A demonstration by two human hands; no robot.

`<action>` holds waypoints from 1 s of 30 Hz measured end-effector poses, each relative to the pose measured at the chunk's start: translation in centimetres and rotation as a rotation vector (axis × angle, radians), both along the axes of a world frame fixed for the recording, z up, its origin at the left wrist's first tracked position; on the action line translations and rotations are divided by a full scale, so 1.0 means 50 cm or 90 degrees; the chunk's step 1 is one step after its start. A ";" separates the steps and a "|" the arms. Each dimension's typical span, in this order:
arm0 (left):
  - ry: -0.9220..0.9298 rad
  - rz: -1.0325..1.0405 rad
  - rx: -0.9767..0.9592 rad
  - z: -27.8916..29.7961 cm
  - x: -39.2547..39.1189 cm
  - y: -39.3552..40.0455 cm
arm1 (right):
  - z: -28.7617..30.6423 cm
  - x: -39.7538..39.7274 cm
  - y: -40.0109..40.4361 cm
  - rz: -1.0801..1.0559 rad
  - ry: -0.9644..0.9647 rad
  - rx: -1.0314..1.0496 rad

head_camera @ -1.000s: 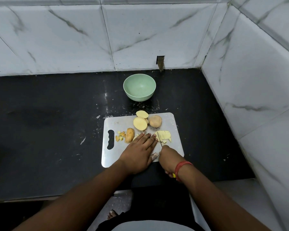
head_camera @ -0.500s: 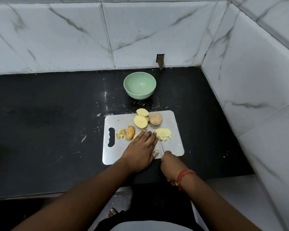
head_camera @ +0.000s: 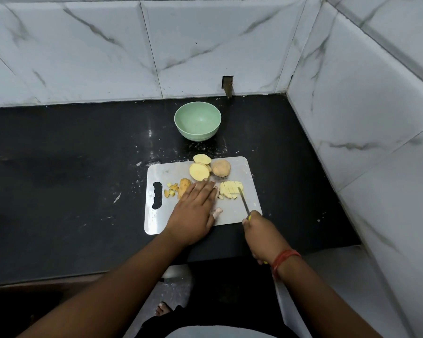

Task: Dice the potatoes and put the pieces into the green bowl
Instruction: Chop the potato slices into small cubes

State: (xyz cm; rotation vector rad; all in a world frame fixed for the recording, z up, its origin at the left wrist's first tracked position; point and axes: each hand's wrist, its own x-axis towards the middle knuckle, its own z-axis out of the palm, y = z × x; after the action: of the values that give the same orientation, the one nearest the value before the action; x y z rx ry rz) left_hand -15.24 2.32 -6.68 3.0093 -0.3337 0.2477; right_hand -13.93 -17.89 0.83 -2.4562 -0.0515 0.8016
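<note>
Fingers (head_camera: 250, 222) of right hand grip knife (head_camera: 243, 200); left hand's (head_camera: 193, 211) lie flat on board (head_camera: 156, 215)

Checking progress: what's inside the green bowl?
Nothing visible in the green bowl: bare interior, though the near rim hides a bit of the inner wall. Cut pieces lie on the board.

no legible text, labels, brands, numbers, signs anywhere
</note>
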 end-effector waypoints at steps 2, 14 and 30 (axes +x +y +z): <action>-0.012 0.056 -0.046 -0.005 -0.019 0.009 | 0.010 0.015 -0.010 -0.011 0.004 0.015; -0.029 0.086 -0.070 -0.026 -0.084 0.008 | -0.045 0.153 0.018 -0.104 -0.181 0.073; -0.020 0.382 -0.196 0.025 -0.012 0.077 | -0.085 0.178 0.102 -0.022 -0.122 0.199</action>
State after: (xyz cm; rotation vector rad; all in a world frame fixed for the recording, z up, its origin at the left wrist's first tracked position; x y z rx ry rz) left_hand -15.86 6.16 -5.44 2.7146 0.5650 0.3515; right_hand -5.04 -12.81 -3.42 -2.2207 -0.1896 0.4991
